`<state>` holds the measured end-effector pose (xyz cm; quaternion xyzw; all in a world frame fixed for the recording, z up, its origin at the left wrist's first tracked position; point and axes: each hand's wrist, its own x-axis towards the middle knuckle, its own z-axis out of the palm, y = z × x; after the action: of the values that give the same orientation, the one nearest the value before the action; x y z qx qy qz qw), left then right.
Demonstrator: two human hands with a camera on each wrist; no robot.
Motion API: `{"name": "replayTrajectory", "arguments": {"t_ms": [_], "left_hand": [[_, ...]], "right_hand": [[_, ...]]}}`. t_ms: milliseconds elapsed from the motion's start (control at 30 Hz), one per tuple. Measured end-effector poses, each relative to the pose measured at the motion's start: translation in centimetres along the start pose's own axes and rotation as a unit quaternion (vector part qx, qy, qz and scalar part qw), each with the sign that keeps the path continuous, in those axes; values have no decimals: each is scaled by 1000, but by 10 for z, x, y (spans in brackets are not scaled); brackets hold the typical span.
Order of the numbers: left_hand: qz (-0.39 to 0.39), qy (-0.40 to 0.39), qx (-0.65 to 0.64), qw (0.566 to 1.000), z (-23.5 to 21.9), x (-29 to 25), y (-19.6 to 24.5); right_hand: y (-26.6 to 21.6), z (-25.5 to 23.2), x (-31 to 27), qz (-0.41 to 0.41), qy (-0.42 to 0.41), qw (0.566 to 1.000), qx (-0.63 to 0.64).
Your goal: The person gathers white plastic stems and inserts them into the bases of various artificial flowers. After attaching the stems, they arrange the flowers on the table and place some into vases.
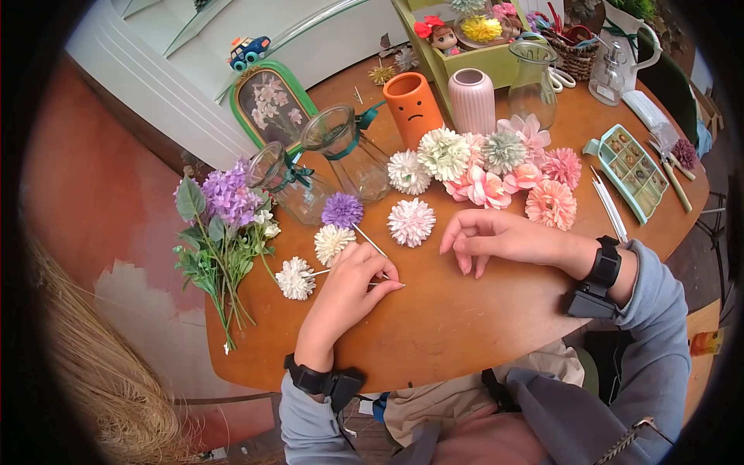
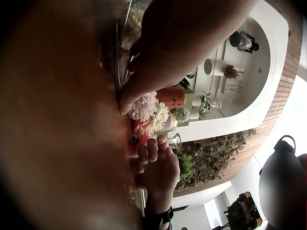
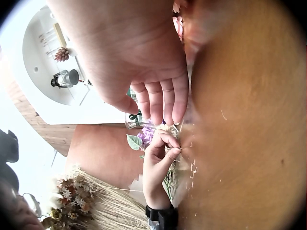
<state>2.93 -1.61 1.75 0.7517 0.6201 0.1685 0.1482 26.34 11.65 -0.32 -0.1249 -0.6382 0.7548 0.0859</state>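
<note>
The left hand (image 1: 349,283) pinches thin white stems (image 1: 370,240) between thumb and fingers, left of the frame's centre; purple (image 1: 342,210), cream (image 1: 334,244) and white flower heads (image 1: 295,278) lie just beyond. The right hand's (image 1: 504,236) fingers hang loosely bent, right of centre, near a coral flower (image 1: 551,205). Glass vases (image 1: 360,167) stand above centre-left.
</note>
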Motion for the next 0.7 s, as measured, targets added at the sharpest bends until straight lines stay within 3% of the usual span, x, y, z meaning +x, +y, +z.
{"name": "replayTrajectory", "arguments": {"t_ms": [167,367,467,567,700], "left_hand": [[24,13,22,999,3,0,-3],[75,113,-73,988,8,4,-7],[-58,112,-345,930,16,0,-4],[-77,161,-364,914,21,8,0],[-132,121,-327,928,33,16,-7]], "right_hand": [[1,-1,0,-12,21,1000,-1],[-1,-3,0,-56,69,996,-16],[-1,-3,0,-59,82,994,-28],[-1,-2,0,-57,84,994,-31],[5,-1,4,-46,78,995,-30]]}}
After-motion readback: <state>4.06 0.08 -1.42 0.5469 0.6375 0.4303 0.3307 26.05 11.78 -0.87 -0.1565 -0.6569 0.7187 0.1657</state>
